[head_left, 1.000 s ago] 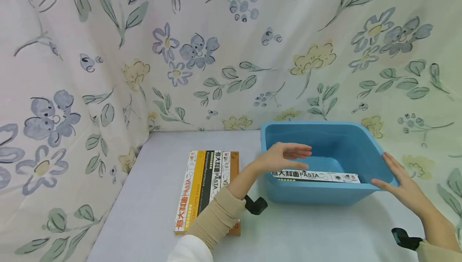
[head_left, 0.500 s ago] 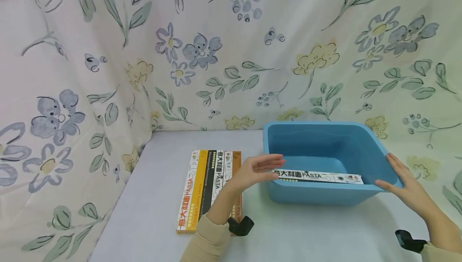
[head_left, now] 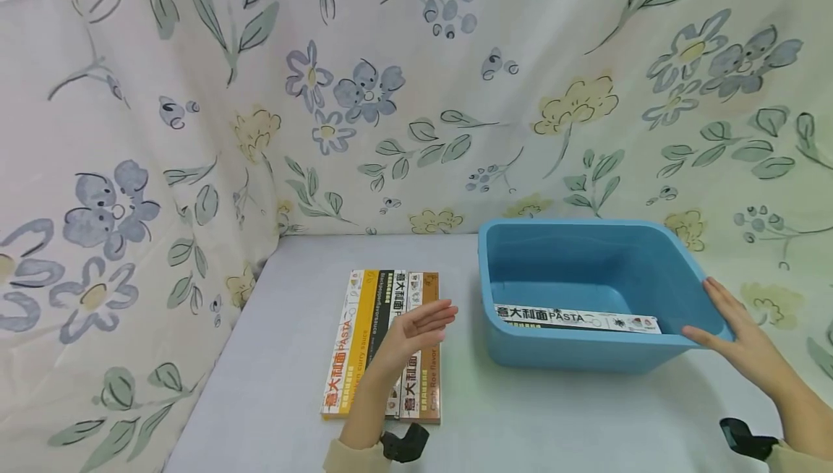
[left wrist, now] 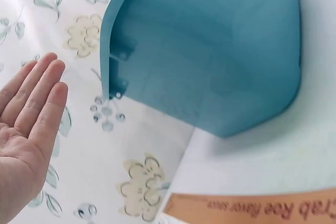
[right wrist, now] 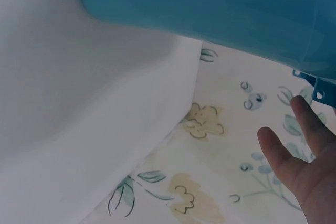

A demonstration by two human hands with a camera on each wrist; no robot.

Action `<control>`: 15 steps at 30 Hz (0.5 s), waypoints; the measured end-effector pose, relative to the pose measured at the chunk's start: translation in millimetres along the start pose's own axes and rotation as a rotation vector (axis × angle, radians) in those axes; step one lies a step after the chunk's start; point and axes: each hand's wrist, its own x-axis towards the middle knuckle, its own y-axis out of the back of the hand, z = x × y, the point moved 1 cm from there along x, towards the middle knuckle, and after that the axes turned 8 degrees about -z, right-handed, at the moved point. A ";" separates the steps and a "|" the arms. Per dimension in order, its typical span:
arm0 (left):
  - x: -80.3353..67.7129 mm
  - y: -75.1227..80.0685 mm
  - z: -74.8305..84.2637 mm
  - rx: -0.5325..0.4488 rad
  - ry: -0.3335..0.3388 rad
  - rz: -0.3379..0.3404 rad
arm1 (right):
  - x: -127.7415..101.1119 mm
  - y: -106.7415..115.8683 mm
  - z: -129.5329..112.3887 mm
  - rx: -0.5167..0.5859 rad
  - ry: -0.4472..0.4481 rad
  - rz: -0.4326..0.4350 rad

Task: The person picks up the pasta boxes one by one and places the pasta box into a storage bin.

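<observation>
We see the left hand [head_left: 408, 334] straight-fingered over pasta boxes [head_left: 369, 320] — likely light, stiff, dentable; best gripped by long edges; right hand [head_left: 745, 343] rests splayed on the bin [head_left: 586, 351]

In the head view, the bare left hand [head_left: 410, 333] points straight fingers [head_left: 432, 310] toward two o'clock; the bare right hand [head_left: 748, 350] angles toward eleven, thumb [head_left: 706, 338] spread wide.

My left hand [head_left: 416, 335] swings away from the blue bin's [head_left: 579, 352] left end, now across the pasta boxes [head_left: 376, 307], lower centre!
</observation>
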 end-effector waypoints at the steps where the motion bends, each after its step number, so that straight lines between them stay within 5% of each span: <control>1: -3.8 2.2 -1.8 -0.001 0.005 0.011 | -0.3 0.3 0.1 0.000 0.002 0.002; 8: -30.3 15.8 -13.0 0.010 0.042 0.122 | -1.1 1.0 0.6 0.002 0.005 -0.001; 15: -55.1 29.3 -22.5 0.024 0.111 0.319 | -0.4 1.1 1.0 0.007 0.006 0.002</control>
